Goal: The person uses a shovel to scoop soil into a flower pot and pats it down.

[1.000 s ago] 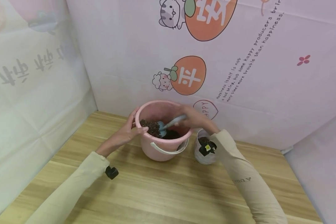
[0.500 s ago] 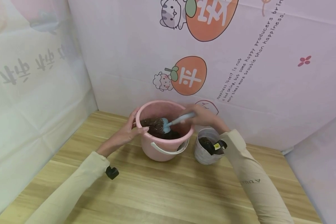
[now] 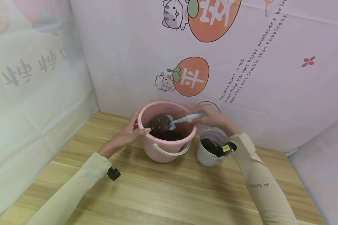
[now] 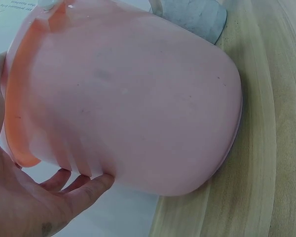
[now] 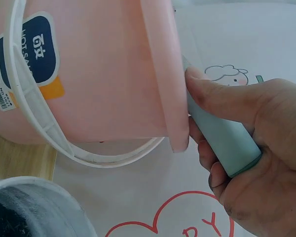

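A pink bucket [image 3: 157, 152] with a white handle stands on the table, dark soil [image 3: 159, 123] inside it. My left hand [image 3: 128, 132] holds its left rim, thumb over the edge; in the left wrist view the fingers [image 4: 89, 191] lie against the outer wall. My right hand [image 3: 210, 118] grips the pale blue handle of a hand trowel [image 3: 194, 116] above the bucket's right side. Heaped soil covers most of the blade, which is inside the bucket. The right wrist view shows the thumb and curled fingers around the trowel handle [image 5: 222, 136].
A greyish-white pot [image 3: 205, 158] partly filled with soil stands right of the bucket, beneath my right wrist. Behind them rises a printed white cloth wall [image 3: 124, 87]. The wooden table [image 3: 157, 193] extends in front.
My right hand has drawn the trowel to the right and slightly up, bringing a heap of soil on its blade away from the bucket's left side. The left hand keeps its hold.
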Available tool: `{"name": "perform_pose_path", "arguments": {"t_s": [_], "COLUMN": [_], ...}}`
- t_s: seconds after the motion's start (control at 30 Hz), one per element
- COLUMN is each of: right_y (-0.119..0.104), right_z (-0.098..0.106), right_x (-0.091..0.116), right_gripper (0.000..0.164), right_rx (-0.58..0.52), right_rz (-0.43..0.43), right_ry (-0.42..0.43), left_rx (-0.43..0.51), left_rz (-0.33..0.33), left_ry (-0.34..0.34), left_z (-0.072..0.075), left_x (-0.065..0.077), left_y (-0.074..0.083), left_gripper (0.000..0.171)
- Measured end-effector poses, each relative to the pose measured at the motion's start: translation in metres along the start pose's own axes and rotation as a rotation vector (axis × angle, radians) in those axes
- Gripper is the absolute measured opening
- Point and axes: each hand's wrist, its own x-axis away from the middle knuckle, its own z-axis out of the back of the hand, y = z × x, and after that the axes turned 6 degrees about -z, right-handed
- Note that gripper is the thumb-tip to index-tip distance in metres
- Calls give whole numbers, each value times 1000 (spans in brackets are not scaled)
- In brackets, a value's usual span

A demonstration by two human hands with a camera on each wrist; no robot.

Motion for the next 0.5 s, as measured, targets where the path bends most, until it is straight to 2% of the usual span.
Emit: {"name": "perform_pose_path", "arguments": {"t_s": [0.2, 0.4, 0.5], "right_y": [4, 8, 11], "right_z": [3, 5, 5], "right_x": [3, 7, 9], "right_gripper": [20, 22, 20], "right_rx": [-44, -84, -103], "right_rz": [16, -41, -11], "right_ry": [4, 0, 2], "left_rx": [-5, 8, 13], "left_rz": [-4, 2, -1], "left_ry": [-2, -4, -4], "left_z": [0, -1, 0], "left_x": [0, 0, -1], "left_y": [-1, 0, 0], "left_gripper": [102, 104, 104]}}
